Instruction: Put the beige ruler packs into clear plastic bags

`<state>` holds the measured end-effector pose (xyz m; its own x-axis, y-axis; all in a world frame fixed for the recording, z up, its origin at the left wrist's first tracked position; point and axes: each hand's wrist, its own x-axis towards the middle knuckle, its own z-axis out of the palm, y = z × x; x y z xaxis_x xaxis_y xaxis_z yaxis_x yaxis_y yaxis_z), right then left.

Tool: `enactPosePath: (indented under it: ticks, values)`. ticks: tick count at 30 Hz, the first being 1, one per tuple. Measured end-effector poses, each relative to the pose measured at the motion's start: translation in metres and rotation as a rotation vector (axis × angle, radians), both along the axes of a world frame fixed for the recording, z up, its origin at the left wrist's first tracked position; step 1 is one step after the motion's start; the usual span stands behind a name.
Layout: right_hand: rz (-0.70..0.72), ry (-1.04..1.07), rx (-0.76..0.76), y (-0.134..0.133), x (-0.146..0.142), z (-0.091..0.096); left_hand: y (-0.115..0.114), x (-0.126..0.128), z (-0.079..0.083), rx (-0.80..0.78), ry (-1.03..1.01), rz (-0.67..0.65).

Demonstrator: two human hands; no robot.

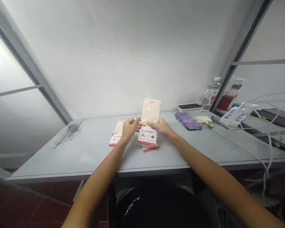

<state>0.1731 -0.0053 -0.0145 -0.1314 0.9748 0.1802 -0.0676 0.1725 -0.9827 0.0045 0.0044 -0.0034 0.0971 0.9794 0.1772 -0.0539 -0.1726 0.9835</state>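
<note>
Ruler-set packet [150, 114] held upright, our left hand [130, 128] and right hand [160, 127] pinching its edges; spare packets [116, 137] on desk [68, 161] beneath

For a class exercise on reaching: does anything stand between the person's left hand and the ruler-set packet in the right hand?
Nothing visible: the left hand is at the edge of the ruler-set packet in the right hand. A second packet lies beneath, not between.

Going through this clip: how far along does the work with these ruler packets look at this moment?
Seemingly done: a crumpled clear plastic wrap lies apart on the table. In hand: the left hand and right hand grip a ruler-set packet. Left: two more packets lie beneath the hands.
</note>
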Motion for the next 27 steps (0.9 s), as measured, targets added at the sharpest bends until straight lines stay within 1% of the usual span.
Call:
enactPosePath:
  ticks: [3, 8, 11, 15, 17, 20, 23, 27]
  values:
    - [0.008, 0.046, 0.003, 0.001, 0.003, 0.001, 0.0, -0.002, 0.003, -0.083, -0.093, -0.105]
    - [0.109, 0.082, 0.04, -0.004, 0.003, 0.006, -0.003, -0.001, 0.005, -0.152, -0.094, -0.28]
    - [0.102, 0.069, 0.038, -0.007, 0.002, 0.01, -0.003, -0.001, 0.004, -0.211, -0.165, -0.349]
    - [0.117, 0.08, 0.048, -0.01, 0.002, 0.012, -0.001, -0.005, 0.003, -0.23, -0.257, -0.44]
    - [0.129, 0.092, 0.06, -0.009, 0.003, 0.011, -0.001, -0.007, 0.004, -0.206, -0.256, -0.45]
    - [0.123, 0.087, 0.086, -0.008, 0.003, 0.009, -0.004, -0.005, 0.005, -0.13, -0.187, -0.416]
    - [0.115, 0.035, 0.099, -0.009, 0.002, 0.009, -0.006, -0.001, 0.004, -0.061, -0.109, -0.373]
    - [0.106, 0.0, 0.099, -0.011, 0.0, 0.011, -0.005, 0.001, 0.001, -0.031, -0.039, -0.336]
